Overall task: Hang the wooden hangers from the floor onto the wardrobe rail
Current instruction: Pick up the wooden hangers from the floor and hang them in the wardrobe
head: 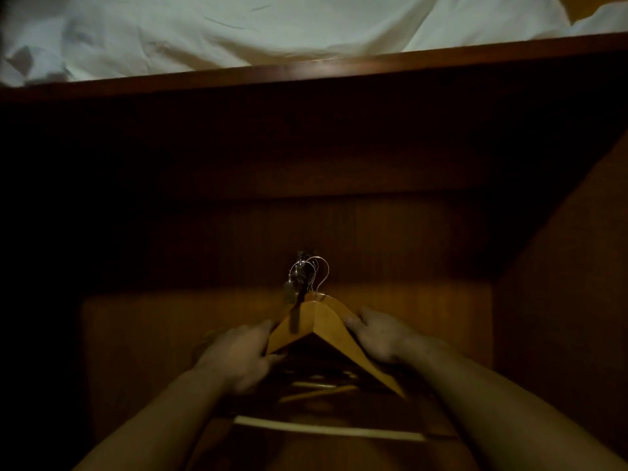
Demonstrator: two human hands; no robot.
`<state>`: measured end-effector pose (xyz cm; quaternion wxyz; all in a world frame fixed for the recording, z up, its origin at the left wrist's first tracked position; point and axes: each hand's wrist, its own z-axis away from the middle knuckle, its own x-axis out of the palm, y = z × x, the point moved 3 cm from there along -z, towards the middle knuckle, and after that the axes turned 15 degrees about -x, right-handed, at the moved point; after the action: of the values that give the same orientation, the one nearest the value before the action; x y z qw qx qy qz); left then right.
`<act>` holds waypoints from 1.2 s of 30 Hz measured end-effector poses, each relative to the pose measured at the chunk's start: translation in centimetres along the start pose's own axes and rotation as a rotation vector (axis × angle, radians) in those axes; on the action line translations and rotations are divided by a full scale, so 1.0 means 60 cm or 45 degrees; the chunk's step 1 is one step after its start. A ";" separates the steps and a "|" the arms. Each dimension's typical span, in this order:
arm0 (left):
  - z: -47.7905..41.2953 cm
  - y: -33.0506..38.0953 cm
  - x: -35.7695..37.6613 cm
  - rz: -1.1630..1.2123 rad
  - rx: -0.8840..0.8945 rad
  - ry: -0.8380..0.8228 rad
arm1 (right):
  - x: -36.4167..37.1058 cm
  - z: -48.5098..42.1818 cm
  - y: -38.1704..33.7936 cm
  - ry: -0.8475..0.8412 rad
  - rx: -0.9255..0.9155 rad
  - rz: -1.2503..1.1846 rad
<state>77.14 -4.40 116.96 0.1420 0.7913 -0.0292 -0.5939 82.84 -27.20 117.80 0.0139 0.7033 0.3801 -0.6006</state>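
A bunch of light wooden hangers hangs in the dim wardrobe, their metal hooks looped over a dark rail that I see almost end-on. My left hand grips the left shoulder of the nearest hanger, thumb underneath. The same hanger's right shoulder is held by my right hand, fingers curled over its top edge. A pale lower bar of a hanger crosses between my forearms. More hanger bars show dimly beneath the front one.
The wardrobe's back panel and right side wall close in around the hangers. A dark wooden shelf edge runs overhead, with crumpled white bedding on it. The left side lies in deep shadow.
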 end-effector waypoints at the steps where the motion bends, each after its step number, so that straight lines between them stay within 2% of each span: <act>1: 0.001 0.001 0.002 0.009 -0.001 -0.008 | 0.002 -0.002 0.002 0.000 0.001 0.025; 5: 0.004 0.005 0.005 0.002 -0.006 -0.007 | 0.002 0.000 0.007 0.032 -0.063 0.174; 10: 0.004 0.012 0.002 0.065 0.001 0.015 | -0.014 0.025 0.009 0.200 -0.124 0.210; 13: 0.004 0.021 -0.001 0.124 0.003 0.042 | -0.030 0.050 -0.003 0.326 -0.256 0.218; 16: 0.002 0.025 -0.007 0.161 -0.005 0.073 | -0.034 0.071 -0.024 0.202 -0.407 0.476; 19: 0.001 0.025 -0.014 0.182 0.000 0.091 | -0.030 0.072 -0.036 0.111 -0.450 0.686; 24: -0.005 0.002 -0.015 0.150 -0.037 0.073 | -0.011 0.056 -0.048 0.170 -0.523 0.762; 27: -0.010 -0.020 -0.005 0.117 -0.062 0.052 | 0.010 0.051 -0.050 0.135 -0.549 0.761; 36: -0.018 -0.028 0.030 -0.002 -0.066 0.078 | 0.031 0.044 -0.035 0.093 -0.499 0.819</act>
<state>78.48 -2.98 115.14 0.1630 0.8053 -0.0089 -0.5700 79.47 -25.97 116.42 0.3224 0.7917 0.2479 -0.4559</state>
